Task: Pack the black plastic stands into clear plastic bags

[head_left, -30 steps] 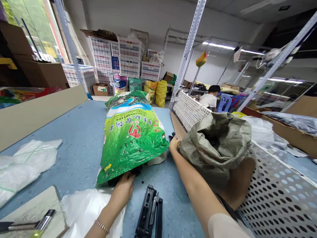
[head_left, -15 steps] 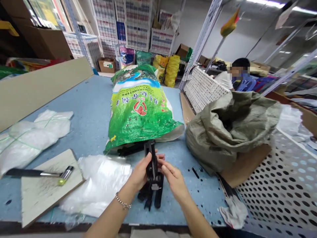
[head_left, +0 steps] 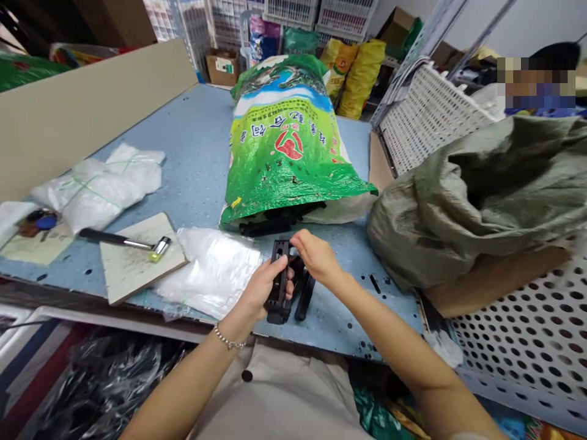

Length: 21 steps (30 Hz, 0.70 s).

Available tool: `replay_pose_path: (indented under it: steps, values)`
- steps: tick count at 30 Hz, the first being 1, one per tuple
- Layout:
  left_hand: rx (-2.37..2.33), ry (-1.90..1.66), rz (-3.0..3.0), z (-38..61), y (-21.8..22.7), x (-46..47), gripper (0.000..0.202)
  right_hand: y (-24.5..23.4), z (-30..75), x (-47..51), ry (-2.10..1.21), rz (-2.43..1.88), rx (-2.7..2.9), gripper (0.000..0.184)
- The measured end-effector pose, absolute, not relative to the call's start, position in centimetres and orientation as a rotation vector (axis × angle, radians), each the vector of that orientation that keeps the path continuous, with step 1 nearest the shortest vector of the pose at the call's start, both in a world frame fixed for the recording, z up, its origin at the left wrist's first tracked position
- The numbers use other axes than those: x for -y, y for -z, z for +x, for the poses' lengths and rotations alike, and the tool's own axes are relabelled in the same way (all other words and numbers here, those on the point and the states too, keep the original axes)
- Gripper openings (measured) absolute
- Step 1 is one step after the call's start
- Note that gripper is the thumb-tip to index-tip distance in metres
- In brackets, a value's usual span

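My left hand (head_left: 261, 290) is wrapped round a long black plastic part (head_left: 279, 282) held just above the blue table (head_left: 192, 165). My right hand (head_left: 314, 256) has its fingers curled at the top end of that part, pinching it. A second black part (head_left: 305, 296) lies on the table right beside it. Behind my hands lies a green printed sack (head_left: 287, 156) on its side, with more black parts (head_left: 270, 223) spilling from its open mouth.
A grey-green woven sack (head_left: 477, 195) slumps on cardboard at the right, next to white perforated panels (head_left: 518, 330). Clear plastic bags (head_left: 215, 272), a board with a small hammer (head_left: 126, 242) and bundled bags (head_left: 98, 189) lie at the left. Another person sits at the far right.
Both hands left the sacks, came together at the table's near edge and took up the black part. The view has tilted down toward my lap.
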<state>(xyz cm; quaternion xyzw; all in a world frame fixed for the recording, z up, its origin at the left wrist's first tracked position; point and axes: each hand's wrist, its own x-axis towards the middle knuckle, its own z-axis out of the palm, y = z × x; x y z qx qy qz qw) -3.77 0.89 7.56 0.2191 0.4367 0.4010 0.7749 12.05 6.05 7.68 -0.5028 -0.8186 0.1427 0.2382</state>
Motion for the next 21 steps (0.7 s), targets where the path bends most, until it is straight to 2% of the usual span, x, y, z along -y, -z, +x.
replay_pose_path:
  steps: [3,7,11,14,16,19,21]
  values:
    - [-0.956,-0.932,0.399,-4.4,-7.3,-1.2,0.046,-7.9,11.6,-3.9,-0.451,-1.296,2.24,0.039]
    - [-0.933,-0.896,0.368,-4.6,-7.2,-1.2,0.052,-7.1,11.2,0.2,-0.171,-0.876,2.492,0.043]
    - [-1.083,-0.867,0.61,-4.2,-6.0,-1.3,0.049,-5.8,11.3,1.7,-0.038,-0.77,2.584,0.042]
    - [-1.273,-1.017,0.895,-4.9,-3.9,-2.7,0.055,-5.8,12.2,-0.4,-0.202,-0.859,2.661,0.042]
    - [-1.384,-1.042,1.078,-5.5,-2.1,-3.7,0.053,-5.9,12.6,-3.4,-0.293,-1.053,2.61,0.037]
    - [-1.486,-0.938,1.318,-4.9,0.1,-4.0,0.039,-5.5,12.0,-9.0,-0.214,-1.388,2.469,0.029]
    - [-1.484,-0.914,1.395,-3.7,1.0,-3.1,0.036,-5.1,10.9,-12.3,-0.11,-1.5,2.505,0.031]
